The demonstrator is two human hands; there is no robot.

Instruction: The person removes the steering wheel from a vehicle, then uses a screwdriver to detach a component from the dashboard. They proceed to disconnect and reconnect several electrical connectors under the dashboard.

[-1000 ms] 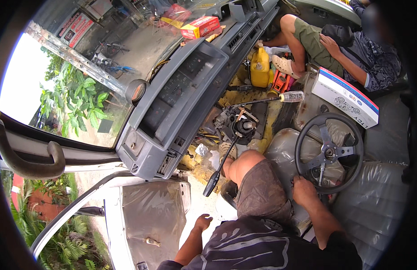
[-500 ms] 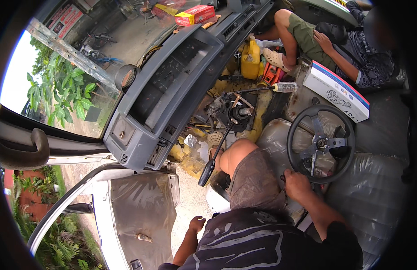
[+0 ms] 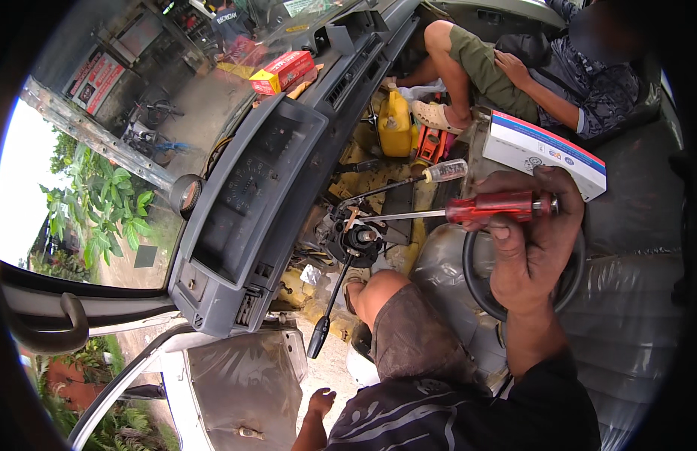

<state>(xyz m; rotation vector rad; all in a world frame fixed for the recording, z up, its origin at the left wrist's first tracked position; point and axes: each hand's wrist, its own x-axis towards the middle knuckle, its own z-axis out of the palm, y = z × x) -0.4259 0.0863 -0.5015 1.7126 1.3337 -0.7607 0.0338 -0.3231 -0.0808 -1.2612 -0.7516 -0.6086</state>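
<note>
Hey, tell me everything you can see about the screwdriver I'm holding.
The screwdriver has a translucent red, plastic-looking handle with lengthwise ridges, a metallic-looking butt end, and a slim, straight, bare metal shaft. Your right hand grips the handle with thumb and fingers. It lies nearly level across the view, shaft pointing left toward the exposed steering column assembly. Its tip shape, and whether it touches anything there, can't be made out.
</note>
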